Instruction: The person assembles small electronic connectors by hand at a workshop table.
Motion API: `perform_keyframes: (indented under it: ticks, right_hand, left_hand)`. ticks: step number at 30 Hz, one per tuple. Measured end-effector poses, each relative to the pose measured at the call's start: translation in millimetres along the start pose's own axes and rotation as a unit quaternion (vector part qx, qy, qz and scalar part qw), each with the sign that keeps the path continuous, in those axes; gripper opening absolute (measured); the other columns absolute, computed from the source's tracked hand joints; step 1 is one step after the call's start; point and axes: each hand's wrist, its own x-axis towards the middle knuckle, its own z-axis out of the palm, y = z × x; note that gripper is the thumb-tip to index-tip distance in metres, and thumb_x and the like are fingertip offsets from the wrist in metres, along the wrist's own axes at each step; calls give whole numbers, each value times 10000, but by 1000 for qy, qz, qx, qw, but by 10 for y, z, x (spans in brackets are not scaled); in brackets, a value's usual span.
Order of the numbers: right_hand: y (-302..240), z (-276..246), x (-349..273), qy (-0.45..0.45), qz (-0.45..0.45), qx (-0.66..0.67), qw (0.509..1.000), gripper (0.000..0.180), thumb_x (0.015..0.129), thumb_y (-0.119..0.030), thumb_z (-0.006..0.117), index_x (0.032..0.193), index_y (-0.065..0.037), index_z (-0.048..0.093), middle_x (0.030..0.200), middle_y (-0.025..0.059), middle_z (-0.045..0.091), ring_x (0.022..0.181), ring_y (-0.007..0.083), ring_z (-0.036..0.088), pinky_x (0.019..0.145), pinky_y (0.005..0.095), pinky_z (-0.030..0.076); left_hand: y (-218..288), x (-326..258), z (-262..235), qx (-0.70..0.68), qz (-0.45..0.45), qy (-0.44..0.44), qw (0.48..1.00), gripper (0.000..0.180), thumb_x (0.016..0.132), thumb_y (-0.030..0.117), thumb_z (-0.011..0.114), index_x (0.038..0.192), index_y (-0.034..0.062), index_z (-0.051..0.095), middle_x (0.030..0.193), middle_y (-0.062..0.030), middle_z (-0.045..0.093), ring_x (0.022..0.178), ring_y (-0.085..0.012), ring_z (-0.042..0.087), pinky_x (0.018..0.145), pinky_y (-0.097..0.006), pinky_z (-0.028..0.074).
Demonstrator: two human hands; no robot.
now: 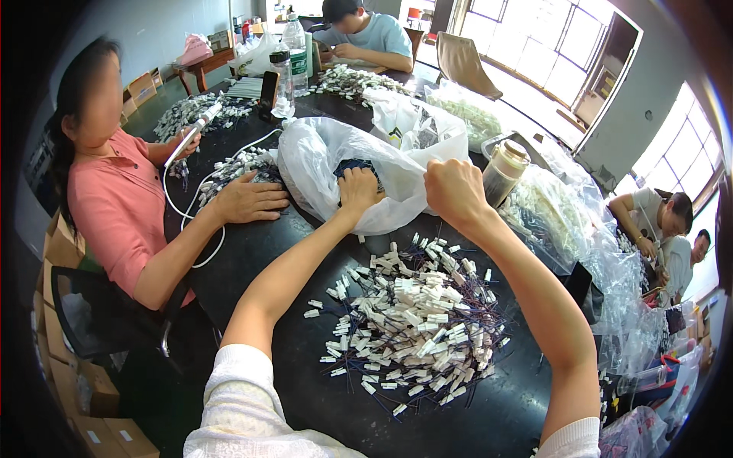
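Gripping the translucent white plastic bag on the glossy black worktop, the right hand is clenched; the left hand curls inside over thin dark wires — hold unclear. Overpulling could tear the bag — spilling wires.

Single view: head-mounted wide fisheye, upright, facing forward and down over the tabletop. Left hand and right hand observed at close range near mid-frame; windows lie well beyond. Straight edges bend toward the rim.
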Motion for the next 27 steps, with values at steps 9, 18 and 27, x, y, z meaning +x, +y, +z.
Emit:
perform_keyframes:
  ticks: [9, 18, 27]
  right_hand:
    - [39, -43, 36, 6, 9, -2, 1000, 196, 778, -155, 571, 688, 12, 615, 620, 215, 593, 609, 355, 618, 580, 426, 497]
    - [24, -145, 90, 4, 33, 4, 999, 109, 655, -40, 547, 676, 7, 643, 679, 218, 612, 659, 350, 631, 587, 416, 499]
    - [108, -210, 322, 108, 43, -2, 993, 126, 746, -75, 542, 825, 10, 591, 618, 202, 578, 606, 372, 595, 577, 428, 476]
  left_hand:
    - [-17, 162, -266, -62, -46, -98, 992, 477, 597, 348, 695, 898, -17, 631, 928, -248, 623, 897, -395, 603, 782, -429, 483]
    - [-264, 237, -169, -125, -41, -72, 989, 497, 561, 384, 741, 809, -34, 635, 857, -243, 631, 865, -388, 609, 778, -428, 470]
    - [-495, 190, -35, -560, -132, -244, 781, 242, 836, 214, 497, 923, 31, 629, 857, -60, 637, 733, -152, 602, 660, -286, 466]
